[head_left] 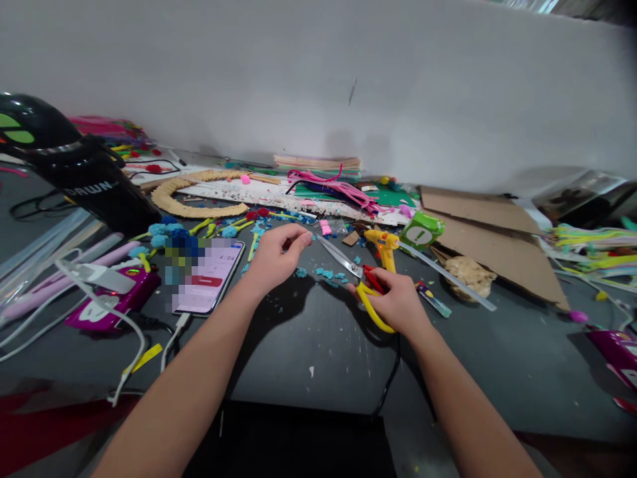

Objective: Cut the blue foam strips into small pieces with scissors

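My right hand [393, 299] is wrapped round the red and yellow handles of a pair of scissors [343, 257]. The blades point up and left, toward the fingertips of my left hand [281, 255]. Those fingers are pinched together, and whatever they hold is too small to make out. Below the blades, several small blue cut pieces [331, 275] lie scattered on the grey table [303, 358]. Just behind my right hand stands a yellow glue gun [383, 245] with a long clear glue stick [448, 275] in its back end.
On the left are a phone [212, 275], a purple power bank [117, 299] with white cables and a black bottle [94, 179]. A beige ring-shaped piece [172, 199] and pink pipe cleaners [343, 189] lie at the back. Cardboard [497, 245] and a green box [422, 231] sit to the right.
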A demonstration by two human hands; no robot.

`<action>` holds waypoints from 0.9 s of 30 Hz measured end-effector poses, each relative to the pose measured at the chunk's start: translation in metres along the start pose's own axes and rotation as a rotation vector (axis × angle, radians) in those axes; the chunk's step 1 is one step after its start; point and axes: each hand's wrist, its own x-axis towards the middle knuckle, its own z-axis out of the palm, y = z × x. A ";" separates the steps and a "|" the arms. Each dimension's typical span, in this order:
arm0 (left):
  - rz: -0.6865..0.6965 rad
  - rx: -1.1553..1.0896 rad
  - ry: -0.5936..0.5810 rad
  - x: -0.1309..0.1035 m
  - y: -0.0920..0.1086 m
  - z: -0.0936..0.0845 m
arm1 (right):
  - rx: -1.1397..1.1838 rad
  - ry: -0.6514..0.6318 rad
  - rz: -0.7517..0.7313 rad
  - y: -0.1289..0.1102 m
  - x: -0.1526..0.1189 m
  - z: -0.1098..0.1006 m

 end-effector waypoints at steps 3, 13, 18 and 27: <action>-0.001 0.007 -0.002 0.000 -0.001 0.000 | -0.015 -0.005 -0.008 -0.002 0.000 -0.001; 0.006 -0.019 -0.009 0.000 -0.002 0.002 | -0.035 -0.027 -0.015 0.001 0.000 0.000; -0.005 -0.061 -0.005 -0.001 -0.004 0.002 | -0.022 -0.025 -0.017 0.005 -0.001 0.004; 0.005 -0.010 -0.004 0.000 -0.002 0.001 | -0.020 -0.029 -0.009 0.002 -0.002 0.002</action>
